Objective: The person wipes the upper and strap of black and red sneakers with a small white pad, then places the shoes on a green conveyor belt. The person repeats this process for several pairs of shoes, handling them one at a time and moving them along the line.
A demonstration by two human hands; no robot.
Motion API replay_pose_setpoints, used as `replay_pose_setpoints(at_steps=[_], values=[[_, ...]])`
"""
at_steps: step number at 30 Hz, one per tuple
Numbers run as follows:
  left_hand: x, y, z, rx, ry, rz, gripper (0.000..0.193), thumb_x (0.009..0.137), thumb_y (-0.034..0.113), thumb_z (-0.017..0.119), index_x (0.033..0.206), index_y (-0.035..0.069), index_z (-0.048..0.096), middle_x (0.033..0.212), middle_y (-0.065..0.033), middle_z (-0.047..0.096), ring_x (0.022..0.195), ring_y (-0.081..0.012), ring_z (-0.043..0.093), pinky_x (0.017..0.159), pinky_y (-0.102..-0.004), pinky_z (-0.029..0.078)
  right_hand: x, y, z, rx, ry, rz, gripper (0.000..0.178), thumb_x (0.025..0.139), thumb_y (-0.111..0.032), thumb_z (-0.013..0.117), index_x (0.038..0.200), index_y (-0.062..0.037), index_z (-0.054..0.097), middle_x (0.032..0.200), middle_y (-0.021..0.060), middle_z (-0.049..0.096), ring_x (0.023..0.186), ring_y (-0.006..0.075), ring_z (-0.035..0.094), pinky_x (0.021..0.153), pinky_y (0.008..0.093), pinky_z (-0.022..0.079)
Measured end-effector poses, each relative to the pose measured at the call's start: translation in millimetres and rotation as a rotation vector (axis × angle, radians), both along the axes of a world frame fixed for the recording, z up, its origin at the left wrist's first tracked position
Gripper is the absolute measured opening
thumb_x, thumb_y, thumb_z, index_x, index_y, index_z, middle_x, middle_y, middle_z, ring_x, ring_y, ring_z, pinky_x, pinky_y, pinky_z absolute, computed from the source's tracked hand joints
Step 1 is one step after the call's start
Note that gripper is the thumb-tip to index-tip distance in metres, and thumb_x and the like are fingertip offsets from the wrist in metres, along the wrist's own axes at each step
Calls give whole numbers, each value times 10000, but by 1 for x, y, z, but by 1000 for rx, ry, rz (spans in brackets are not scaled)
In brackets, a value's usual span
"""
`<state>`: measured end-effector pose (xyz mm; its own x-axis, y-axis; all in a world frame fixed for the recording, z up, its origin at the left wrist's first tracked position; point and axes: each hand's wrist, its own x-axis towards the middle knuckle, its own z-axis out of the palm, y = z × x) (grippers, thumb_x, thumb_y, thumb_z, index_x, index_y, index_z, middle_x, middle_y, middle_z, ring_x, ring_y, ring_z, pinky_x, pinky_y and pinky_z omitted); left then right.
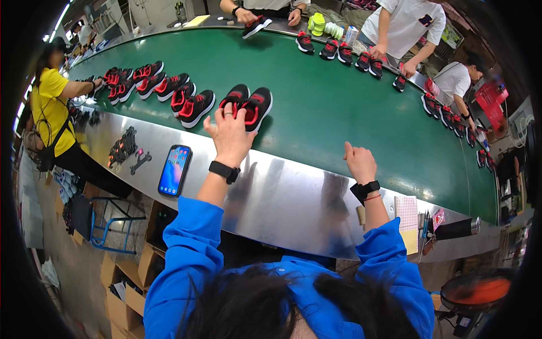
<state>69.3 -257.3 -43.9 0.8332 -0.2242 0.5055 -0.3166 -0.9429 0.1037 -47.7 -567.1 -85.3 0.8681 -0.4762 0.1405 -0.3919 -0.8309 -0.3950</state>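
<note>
Left hand: The left hand (231,133) is spread, fingers parted and bent over the collars and heel ends of a pair of sneakers (261,99); exact fingertip contact is partly hidden.
Right hand: The right hand (361,162) hangs above the belt's near side, fingers loosely curled, thumb extended, holding nothing visible.
Sneaker pair: black with red linings and white soles, side by side on the green conveyor belt (339,107), near its close edge.
Wrists: a black watch (224,171) on the left, a black wristband (365,192) and red cord (372,198) on the right.
Belt: more sneakers (197,107) cluster to the left; others (305,43) line the far edge.
Steel ledge: the ledge (282,198) bears a lit smartphone (175,170), small dark pieces (123,147), a notepad (406,223) and pens (423,225).
Room: a co-worker in yellow (56,96) stands at left; white-shirted co-workers (415,25) handle sneakers opposite. A blue-framed chair (116,226) and cardboard boxes (127,299) are on the floor.
</note>
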Motion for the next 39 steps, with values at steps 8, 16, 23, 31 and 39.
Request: replay_pose_setpoints(at_steps=[8,16,23,31,39], values=[[-41,-38,-56,-274,175,-275,287,732,207,760,996,169,654,1246,-85,515,1243,-300,383,987,-504,261,-16,-46,7,64,-135,-24,113,829,-170,617,866,-90,687,858,101,688,817,299,653,726,401,514],[-13,-105,-79,-1131,991,-609,148,922,171,639,905,29,675,775,11,644,736,-58,569,650,-221,454,46,-72,87,514,-50,228,325,910,-322,606,849,-15,694,688,39,684,572,97,620,524,243,457],[32,-136,-96,-1431,1121,-540,143,947,202,595,872,83,617,663,41,522,586,-42,452,545,-195,343,166,-105,161,478,378,253,364,944,-392,566,929,-44,672,823,48,697,655,122,664,536,255,472],[24,-141,-116,-1401,1556,-653,183,950,222,592,825,99,540,716,34,520,587,-46,464,544,-192,353,355,-259,17,1008,-104,-208,234,889,-24,559,1122,-38,568,947,178,647,770,355,715,526,376,590],[32,-128,-133,-1486,1633,-523,175,976,233,575,895,79,557,817,37,534,684,-37,462,637,-192,376,491,-288,-106,1519,-764,-354,732,876,160,453,1435,-228,182,1414,229,314,1019,432,622,797,576,589]])
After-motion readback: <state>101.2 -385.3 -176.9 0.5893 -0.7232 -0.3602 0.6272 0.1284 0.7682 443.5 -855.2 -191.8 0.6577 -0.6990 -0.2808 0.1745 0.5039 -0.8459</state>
